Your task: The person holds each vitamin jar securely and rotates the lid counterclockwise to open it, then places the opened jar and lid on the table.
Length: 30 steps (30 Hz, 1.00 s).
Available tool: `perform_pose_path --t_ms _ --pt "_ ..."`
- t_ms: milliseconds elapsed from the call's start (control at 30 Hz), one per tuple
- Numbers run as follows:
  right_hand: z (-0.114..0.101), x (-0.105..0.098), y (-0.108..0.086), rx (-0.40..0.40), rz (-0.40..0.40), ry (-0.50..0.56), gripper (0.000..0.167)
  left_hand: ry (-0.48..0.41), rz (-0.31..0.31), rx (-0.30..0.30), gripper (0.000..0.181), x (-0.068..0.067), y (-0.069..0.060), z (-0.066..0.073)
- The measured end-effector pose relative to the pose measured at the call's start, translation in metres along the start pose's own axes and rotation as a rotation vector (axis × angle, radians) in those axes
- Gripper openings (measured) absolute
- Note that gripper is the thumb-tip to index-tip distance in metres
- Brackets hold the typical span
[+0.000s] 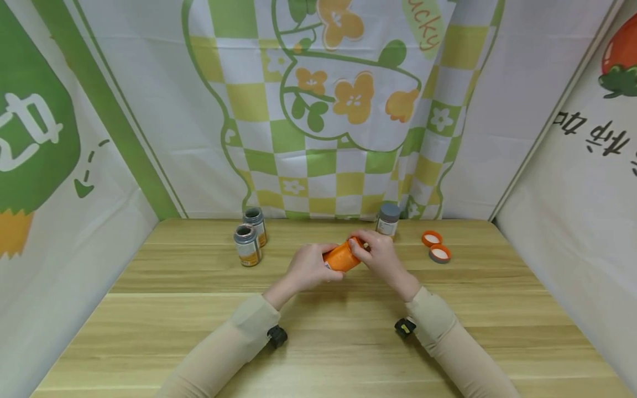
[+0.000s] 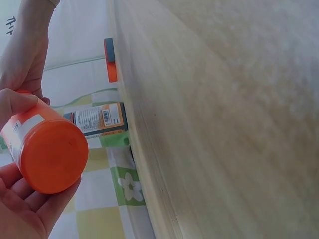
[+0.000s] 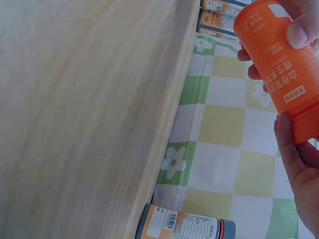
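Just below the head frame's centre, my left hand (image 1: 309, 268) has its fingers curled round the orange bottle (image 1: 340, 257), my right hand (image 1: 379, 255) grips its cap (image 3: 305, 127); bracing the body should keep twisting controlled.

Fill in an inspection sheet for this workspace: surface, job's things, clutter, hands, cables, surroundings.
Surface: wood-grain table.
Job's things: orange bottle, held tilted above the table.
Clutter: two open jars standing left; capped jar at the back; two caps lying right.
Hands: left hand grips the bottle's body; right hand grips its cap end.
Cables: nothing seen.
Surroundings: checked floral curtain behind; printed white sheets at both sides.
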State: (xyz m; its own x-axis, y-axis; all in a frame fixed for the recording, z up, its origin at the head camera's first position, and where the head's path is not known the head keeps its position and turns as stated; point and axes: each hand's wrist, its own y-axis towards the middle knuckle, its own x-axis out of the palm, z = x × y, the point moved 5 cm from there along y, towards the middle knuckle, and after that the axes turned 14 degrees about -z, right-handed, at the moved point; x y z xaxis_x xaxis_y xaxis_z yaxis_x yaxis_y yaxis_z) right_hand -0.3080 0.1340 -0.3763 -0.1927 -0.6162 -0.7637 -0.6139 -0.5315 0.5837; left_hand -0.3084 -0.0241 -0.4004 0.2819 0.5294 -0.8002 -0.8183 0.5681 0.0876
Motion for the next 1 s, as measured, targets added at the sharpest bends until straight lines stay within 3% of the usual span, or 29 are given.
perform_pose_path --t_ms 367,733,1000 --pt "0.002 -0.003 -0.001 -0.055 0.015 -0.034 0.016 -0.003 0.002 0.029 0.046 -0.002 0.003 0.001" --pt "0.003 -0.006 -0.006 -0.044 0.005 -0.012 0.015 -0.096 -0.034 0.068 0.05 0.001 0.006 0.0" --pt "-0.001 -0.011 -0.004 -0.133 0.027 -0.036 0.022 -0.369 -0.134 0.065 0.046 0.009 0.008 -0.005"
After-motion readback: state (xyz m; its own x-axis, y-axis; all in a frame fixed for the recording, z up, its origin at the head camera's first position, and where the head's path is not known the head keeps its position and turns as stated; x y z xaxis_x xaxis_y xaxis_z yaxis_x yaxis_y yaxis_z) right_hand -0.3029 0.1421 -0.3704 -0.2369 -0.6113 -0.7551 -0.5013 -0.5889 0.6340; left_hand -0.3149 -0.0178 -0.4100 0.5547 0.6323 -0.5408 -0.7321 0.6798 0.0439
